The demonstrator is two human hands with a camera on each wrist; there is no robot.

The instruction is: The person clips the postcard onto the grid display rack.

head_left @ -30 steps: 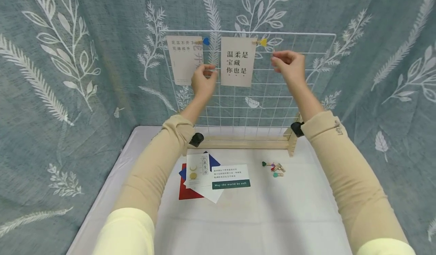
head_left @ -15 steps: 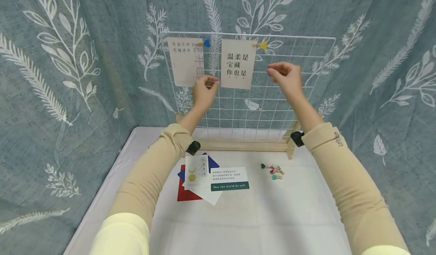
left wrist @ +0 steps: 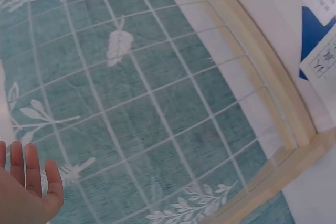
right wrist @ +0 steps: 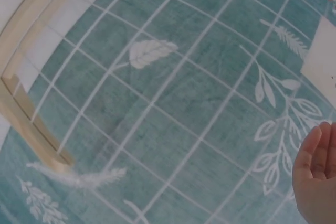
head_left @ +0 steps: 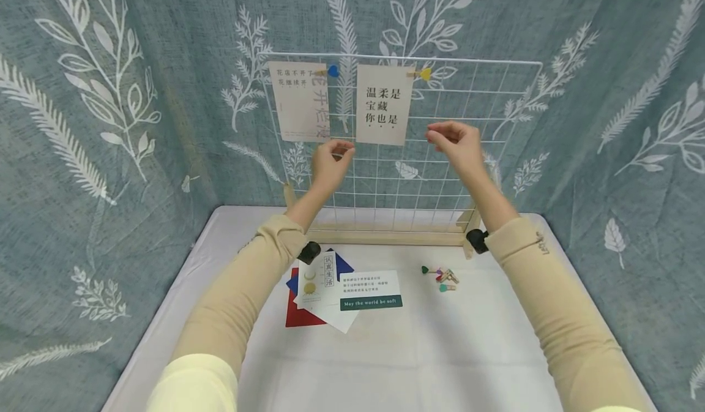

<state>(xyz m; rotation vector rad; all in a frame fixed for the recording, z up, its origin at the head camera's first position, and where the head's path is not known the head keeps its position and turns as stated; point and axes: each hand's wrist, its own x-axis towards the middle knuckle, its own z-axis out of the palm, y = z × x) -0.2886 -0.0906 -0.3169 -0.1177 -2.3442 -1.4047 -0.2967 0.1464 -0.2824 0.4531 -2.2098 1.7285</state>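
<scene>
Beige sleeves (head_left: 237, 289) reach forward on my feed, forearms raised toward the white wire grid (head_left: 377, 176). My left hand (head_left: 329, 164) is empty, fingers loosely bent, near the left card's (head_left: 297, 109) lower corner; my right hand (head_left: 461, 146), also empty, hovers right of the middle card (head_left: 382, 109). Blue (head_left: 333, 70) and yellow heart clips (head_left: 425, 74) hold both up. Below, my left wrist camera (head_left: 310, 252) partly blocks loose cards (head_left: 325, 292); more clips (head_left: 448, 275) lie rightward.

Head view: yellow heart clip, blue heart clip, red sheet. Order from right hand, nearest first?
1. Yellow heart clip: above and left of the right hand.
2. Blue heart clip: upper left, beyond the yellow one.
3. Red sheet: lower left, on the table.
</scene>
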